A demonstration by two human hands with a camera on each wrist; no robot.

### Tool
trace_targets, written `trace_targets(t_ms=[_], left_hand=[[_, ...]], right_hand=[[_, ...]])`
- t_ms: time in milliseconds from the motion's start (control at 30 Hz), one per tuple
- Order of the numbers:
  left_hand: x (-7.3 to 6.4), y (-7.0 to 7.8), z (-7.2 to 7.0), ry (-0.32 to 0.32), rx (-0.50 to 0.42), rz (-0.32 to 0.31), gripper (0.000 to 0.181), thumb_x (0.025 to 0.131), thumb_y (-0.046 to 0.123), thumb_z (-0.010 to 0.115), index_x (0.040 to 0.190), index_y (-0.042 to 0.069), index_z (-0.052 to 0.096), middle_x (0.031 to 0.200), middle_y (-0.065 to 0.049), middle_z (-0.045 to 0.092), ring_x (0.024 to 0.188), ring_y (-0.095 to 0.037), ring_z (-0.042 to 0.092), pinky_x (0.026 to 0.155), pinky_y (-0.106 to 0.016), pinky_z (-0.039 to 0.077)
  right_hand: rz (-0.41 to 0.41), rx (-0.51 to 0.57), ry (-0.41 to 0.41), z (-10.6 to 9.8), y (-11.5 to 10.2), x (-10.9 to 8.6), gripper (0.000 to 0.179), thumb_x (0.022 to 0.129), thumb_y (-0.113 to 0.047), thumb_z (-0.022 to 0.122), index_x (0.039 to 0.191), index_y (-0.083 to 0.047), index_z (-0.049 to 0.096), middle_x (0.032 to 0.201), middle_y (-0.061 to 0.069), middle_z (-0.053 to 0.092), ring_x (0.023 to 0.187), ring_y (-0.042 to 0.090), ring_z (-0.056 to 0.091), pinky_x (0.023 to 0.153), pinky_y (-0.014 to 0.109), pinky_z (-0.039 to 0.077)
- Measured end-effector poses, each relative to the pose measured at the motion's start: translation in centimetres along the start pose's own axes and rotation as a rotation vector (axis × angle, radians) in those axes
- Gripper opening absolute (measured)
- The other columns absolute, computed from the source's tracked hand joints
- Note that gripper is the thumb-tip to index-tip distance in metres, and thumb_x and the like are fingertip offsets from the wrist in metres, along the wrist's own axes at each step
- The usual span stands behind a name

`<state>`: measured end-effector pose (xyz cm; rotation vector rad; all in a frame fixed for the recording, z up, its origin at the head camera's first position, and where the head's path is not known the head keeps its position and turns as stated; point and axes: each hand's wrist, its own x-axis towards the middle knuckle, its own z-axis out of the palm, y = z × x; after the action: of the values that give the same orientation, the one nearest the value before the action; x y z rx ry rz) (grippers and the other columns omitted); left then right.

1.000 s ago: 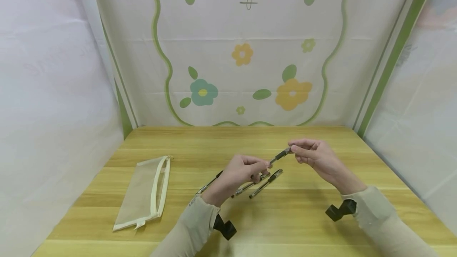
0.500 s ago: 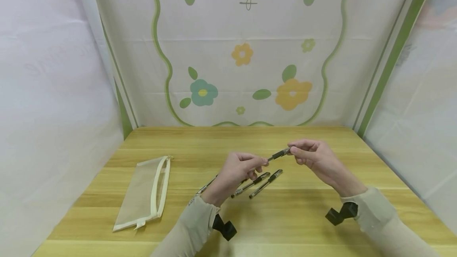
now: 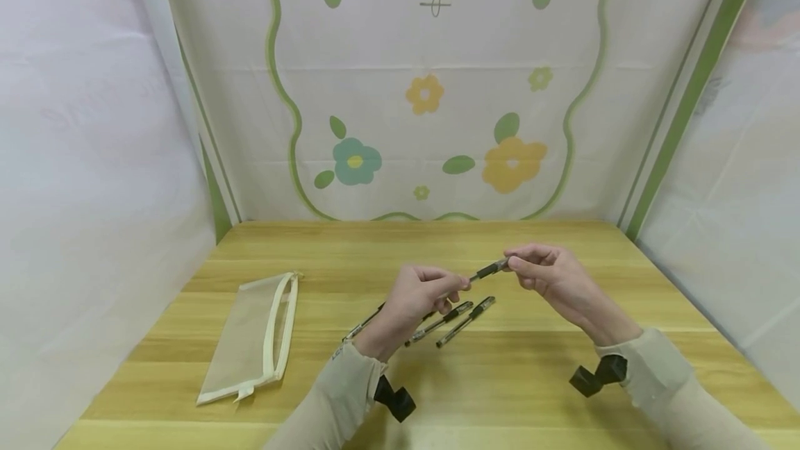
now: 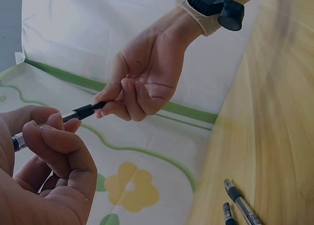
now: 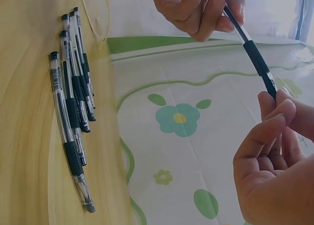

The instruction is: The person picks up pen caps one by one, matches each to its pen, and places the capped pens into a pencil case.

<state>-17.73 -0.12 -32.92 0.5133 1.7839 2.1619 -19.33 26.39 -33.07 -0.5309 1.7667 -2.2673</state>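
Note:
A clear-barrelled gel pen with a black grip (image 3: 487,271) is held above the table between both hands. My left hand (image 3: 412,301) pinches its barrel, with the fingers curled around it in the left wrist view. Thumb and forefinger of my right hand (image 3: 559,283) pinch the dark point end, just past the black grip (image 5: 256,58); the fingertips hide the very tip. Below them, several similar pens (image 5: 59,107) lie side by side on the wooden table; in the head view my left hand and forearm partly cover some of them.
A cream mesh zip pouch (image 3: 244,339) lies flat at the left of the table (image 3: 350,248), its zipper side facing right and gaping a little. White curtains with printed flowers (image 3: 512,165) enclose the table at the back and both sides.
Over the first half second my left hand shifted slightly up and left, and the pen came to lie flatter between the hands. Since then hardly anything has moved.

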Motion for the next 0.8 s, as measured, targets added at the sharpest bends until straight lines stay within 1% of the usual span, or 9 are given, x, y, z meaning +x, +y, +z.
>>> trace_targets(t_ms=[100, 300, 600, 800], left_hand=[[-0.02, -0.02, -0.05, 0.0, 0.003, 0.003, 0.014, 0.087, 0.012, 0.074, 0.087, -0.001, 0.077, 0.071, -0.012, 0.064, 0.059, -0.013, 0.051, 0.056, -0.024, 0.049], [-0.08, 0.01, -0.19, -0.003, 0.007, 0.015, 0.014, 0.087, 0.013, 0.074, 0.088, 0.0, 0.077, 0.069, -0.008, 0.063, 0.06, -0.014, 0.05, 0.058, -0.025, 0.049], [0.06, -0.17, -0.02, 0.006, -0.002, 0.032, 0.013, 0.087, 0.008, 0.072, 0.081, -0.002, 0.076, 0.065, -0.008, 0.061, 0.059, -0.014, 0.049, 0.055, -0.024, 0.047], [-0.01, -0.11, -0.05, 0.005, -0.011, 0.022, 0.012, 0.087, 0.008, 0.071, 0.082, -0.002, 0.076, 0.063, -0.008, 0.06, 0.056, -0.014, 0.046, 0.054, -0.024, 0.045]], right_hand=[[-0.004, 0.001, -0.003, 0.07, -0.03, -0.01, 0.02, 0.099, 0.001, 0.056, 0.108, -0.005, 0.073, 0.098, 0.002, 0.07, 0.072, 0.01, 0.052, 0.062, 0.019, 0.045], [-0.013, 0.016, -0.015, 0.25, -0.03, 0.05, 0.021, 0.099, 0.002, 0.055, 0.107, -0.005, 0.074, 0.099, 0.002, 0.07, 0.072, 0.01, 0.051, 0.062, 0.02, 0.043], [-0.01, 0.031, -0.026, 0.26, 0.28, 0.03, 0.02, 0.099, 0.003, 0.054, 0.107, -0.002, 0.072, 0.1, 0.003, 0.07, 0.074, 0.011, 0.052, 0.063, 0.019, 0.044], [-0.021, 0.041, -0.04, 0.36, 0.39, 0.02, 0.022, 0.099, 0.004, 0.053, 0.105, -0.004, 0.073, 0.1, 0.004, 0.071, 0.076, 0.011, 0.055, 0.064, 0.02, 0.045]])
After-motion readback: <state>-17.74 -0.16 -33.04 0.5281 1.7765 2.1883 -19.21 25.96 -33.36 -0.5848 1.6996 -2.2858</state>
